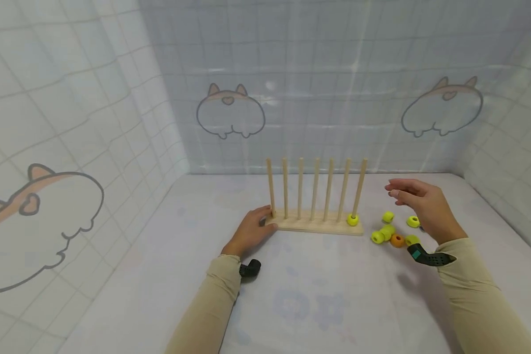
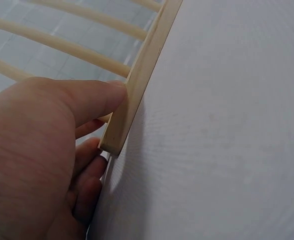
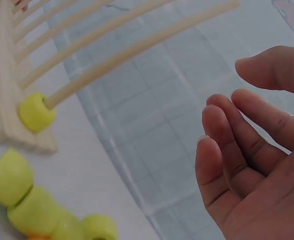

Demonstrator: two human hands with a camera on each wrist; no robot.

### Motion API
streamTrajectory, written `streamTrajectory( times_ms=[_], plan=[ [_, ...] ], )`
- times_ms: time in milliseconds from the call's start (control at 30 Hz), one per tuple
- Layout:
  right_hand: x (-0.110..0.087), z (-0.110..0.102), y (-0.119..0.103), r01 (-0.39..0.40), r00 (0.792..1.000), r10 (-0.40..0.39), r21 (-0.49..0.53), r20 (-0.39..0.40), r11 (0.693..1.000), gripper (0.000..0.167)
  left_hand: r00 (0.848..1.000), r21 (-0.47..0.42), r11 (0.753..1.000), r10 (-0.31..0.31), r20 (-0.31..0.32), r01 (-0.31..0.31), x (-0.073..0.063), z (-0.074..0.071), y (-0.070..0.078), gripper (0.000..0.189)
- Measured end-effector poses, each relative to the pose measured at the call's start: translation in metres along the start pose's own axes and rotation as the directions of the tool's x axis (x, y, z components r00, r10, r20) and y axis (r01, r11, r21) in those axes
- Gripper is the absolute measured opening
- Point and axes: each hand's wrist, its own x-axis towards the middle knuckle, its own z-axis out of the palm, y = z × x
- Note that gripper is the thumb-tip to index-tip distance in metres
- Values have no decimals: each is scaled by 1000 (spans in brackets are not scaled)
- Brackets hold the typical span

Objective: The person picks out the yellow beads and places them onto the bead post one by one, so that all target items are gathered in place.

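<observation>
A wooden peg rack (image 1: 311, 226) with several upright dowels stands on the table. My left hand (image 1: 250, 228) grips the left end of its base; in the left wrist view the thumb lies along the front edge and the other fingers are partly hidden behind. One yellow bead (image 1: 352, 220) sits at the bottom of the rightmost dowel. Raised to the right of the rack, my right hand (image 1: 418, 201) holds nothing. Its fingers (image 3: 217, 155) are loosely bent and the thumb stands apart from them.
Loose yellow beads (image 1: 377, 237) and an orange bead (image 1: 397, 240) lie right of the rack, below my right hand. Behind the table (image 1: 301, 285) hangs a tiled-pattern curtain (image 1: 314, 98), with similar sheets on both sides. Each wrist wears a black strap-mounted device (image 1: 429, 256).
</observation>
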Motion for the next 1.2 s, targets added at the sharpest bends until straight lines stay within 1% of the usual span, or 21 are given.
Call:
streamTrajectory(
  times_ms=[167, 267, 400, 467, 600, 633, 800, 1000, 1067, 1200],
  plan=[
    [-11, -9, 10, -11, 1000, 11, 20, 6, 1000, 43, 1000, -3, 1000, 18, 0, -18, 2, -1, 2, 47],
    [-20, -14, 16, -64, 998, 64, 0, 18, 998, 45, 1000, -5, 1000, 22, 5, -22, 1, 0, 1, 46],
    [-30, -21, 24, -147, 988, 149, -45, 46, 988, 49, 1000, 4, 1000, 16, 13, -16, -2, 2, -3, 47],
    [-34, -24, 29, -162, 984, 166, -70, 59, 984, 51, 1000, 4, 1000, 9, 13, -9, -2, 2, -3, 47],
    [-40, -30, 38, -163, 984, 169, -109, 52, 981, 51, 1000, -5, 1000, 17, 11, -17, 0, 0, -3, 48],
    [-42, -31, 40, -163, 985, 169, -101, 48, 981, 50, 1000, -7, 1000, 18, 11, -18, 1, 0, -2, 48],
    [-51, -36, 50, -124, 990, 130, -109, 49, 986, 49, 1000, -1, 1000, 11, 12, -11, 2, -1, -2, 50],
    [-64, -40, 57, -163, 984, 174, -183, 46, 970, 55, 1000, -11, 1000, 5, 17, -4, 0, 0, -1, 50],
    [-67, -43, 58, -177, 980, 191, -197, 53, 964, 55, 1000, -2, 1000, 5, 16, -5, 1, 0, -1, 50],
    [-73, -50, 63, -164, 982, 176, -170, 61, 972, 50, 1000, 6, 1000, 3, 15, -3, 2, 0, -1, 50]
  ],
)
